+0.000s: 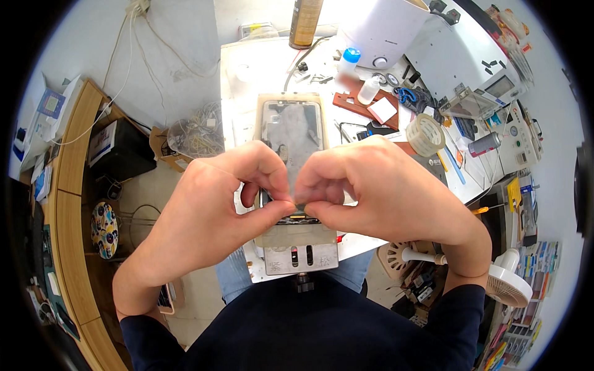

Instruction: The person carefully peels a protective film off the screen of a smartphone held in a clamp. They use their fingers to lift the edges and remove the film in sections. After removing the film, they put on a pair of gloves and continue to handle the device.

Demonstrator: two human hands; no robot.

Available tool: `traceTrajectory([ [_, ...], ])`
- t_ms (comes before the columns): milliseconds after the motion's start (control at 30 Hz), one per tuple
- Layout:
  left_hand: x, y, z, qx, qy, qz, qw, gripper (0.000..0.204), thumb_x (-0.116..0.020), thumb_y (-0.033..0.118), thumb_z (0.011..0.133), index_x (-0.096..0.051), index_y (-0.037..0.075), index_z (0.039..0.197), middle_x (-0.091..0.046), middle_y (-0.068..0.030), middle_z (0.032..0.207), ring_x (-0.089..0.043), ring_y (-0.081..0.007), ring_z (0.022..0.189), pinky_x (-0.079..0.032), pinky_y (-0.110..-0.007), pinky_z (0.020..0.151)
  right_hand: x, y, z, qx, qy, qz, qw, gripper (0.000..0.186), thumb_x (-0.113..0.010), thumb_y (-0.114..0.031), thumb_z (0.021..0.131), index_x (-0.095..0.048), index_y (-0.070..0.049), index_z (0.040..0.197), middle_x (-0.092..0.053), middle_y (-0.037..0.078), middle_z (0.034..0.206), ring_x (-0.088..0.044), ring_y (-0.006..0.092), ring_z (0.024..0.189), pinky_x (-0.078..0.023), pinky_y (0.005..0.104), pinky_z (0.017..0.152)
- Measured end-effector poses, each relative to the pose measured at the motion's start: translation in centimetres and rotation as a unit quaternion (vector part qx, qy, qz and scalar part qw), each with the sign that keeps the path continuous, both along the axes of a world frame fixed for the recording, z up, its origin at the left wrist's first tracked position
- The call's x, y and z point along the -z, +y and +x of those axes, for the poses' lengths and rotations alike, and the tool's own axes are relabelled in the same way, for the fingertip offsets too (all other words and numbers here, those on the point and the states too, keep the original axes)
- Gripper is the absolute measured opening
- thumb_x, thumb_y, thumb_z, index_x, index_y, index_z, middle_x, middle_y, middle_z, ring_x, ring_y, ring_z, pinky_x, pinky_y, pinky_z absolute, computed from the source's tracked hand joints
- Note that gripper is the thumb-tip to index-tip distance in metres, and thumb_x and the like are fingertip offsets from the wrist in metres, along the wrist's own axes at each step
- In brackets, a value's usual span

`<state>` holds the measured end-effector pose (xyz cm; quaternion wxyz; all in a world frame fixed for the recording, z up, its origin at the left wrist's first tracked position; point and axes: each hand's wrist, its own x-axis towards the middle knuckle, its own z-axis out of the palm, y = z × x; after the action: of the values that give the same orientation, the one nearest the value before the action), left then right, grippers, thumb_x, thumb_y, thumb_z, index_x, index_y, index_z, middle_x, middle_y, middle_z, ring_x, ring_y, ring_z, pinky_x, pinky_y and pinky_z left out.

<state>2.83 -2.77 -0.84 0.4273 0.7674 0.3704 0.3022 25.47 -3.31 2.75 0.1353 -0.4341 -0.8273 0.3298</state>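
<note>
We're pinching left hand (213,193) and right hand (377,188) closed, tips nearly meeting — anything between is too small to tell | phone (301,125): lying beneath them — on metal fixture (279,258)

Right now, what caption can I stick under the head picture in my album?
Left hand and right hand pinch close together over a phone at a messy white table.
</note>
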Motion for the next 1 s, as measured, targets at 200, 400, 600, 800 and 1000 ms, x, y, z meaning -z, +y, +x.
traceTrajectory([
  [200,-0.11,-0.01,-0.19,0.0,0.014,0.013,1.0,0.023,-0.08,0.001,0.081,-0.061,0.007,0.092,-0.071,0.0015,0.084,-0.048,-0.0057,0.069,-0.039,-0.022,0.062,-0.07,0.03,-0.24,-0.002,-0.002,-0.002,1.0,0.009,-0.068,-0.01,0.082,-0.068,-0.003,0.088,-0.066,0.012,0.07,-0.067,0.0329,0.07,-0.053,0.0424,0.067],
  [400,-0.12,-0.05,-0.3,-0.002,0.015,0.008,1.0,0.023,-0.081,0.002,0.081,-0.061,0.006,0.091,-0.071,0.0014,0.083,-0.048,-0.0056,0.068,-0.039,-0.022,0.061,0.13,0.09,-0.32,-0.012,-0.003,0.016,1.0,0.008,-0.067,-0.01,0.082,-0.069,-0.002,0.086,-0.066,0.013,0.07,-0.068,0.0333,0.071,-0.053,0.0427,0.067],
  [600,-0.09,0.02,-0.44,-0.005,0.021,0.012,1.0,0.023,-0.081,0.002,0.081,-0.061,0.006,0.092,-0.071,0.0014,0.084,-0.047,-0.0054,0.068,-0.038,-0.022,0.061,0.1,-0.01,-0.54,0.004,0.006,0.018,1.0,0.009,-0.066,-0.01,0.083,-0.068,-0.002,0.086,-0.066,0.015,0.07,-0.068,0.0347,0.071,-0.053,0.0429,0.068],
  [800,-0.19,0.05,-0.55,-0.009,0.022,0.0,1.0,0.023,-0.08,0.001,0.08,-0.061,0.006,0.092,-0.07,0.002,0.084,-0.045,-0.0051,0.068,-0.038,-0.022,0.061,0.36,0.1,-0.62,-0.001,0.016,0.013,1.0,0.009,-0.066,-0.01,0.083,-0.068,-0.001,0.085,-0.065,0.015,0.07,-0.067,0.0354,0.071,-0.053,0.0425,0.068],
  [1000,-0.22,0.06,-0.65,-0.01,0.03,-0.003,0.999,0.023,-0.08,0.001,0.08,-0.061,0.006,0.092,-0.07,0.0025,0.084,-0.046,-0.0046,0.068,-0.038,-0.021,0.061,0.39,0.12,-0.78,-0.001,0.022,0.019,1.0,0.01,-0.065,-0.008,0.082,-0.069,0.0,0.086,-0.066,0.017,0.071,-0.068,0.036,0.072,-0.053,0.0426,0.069],
])
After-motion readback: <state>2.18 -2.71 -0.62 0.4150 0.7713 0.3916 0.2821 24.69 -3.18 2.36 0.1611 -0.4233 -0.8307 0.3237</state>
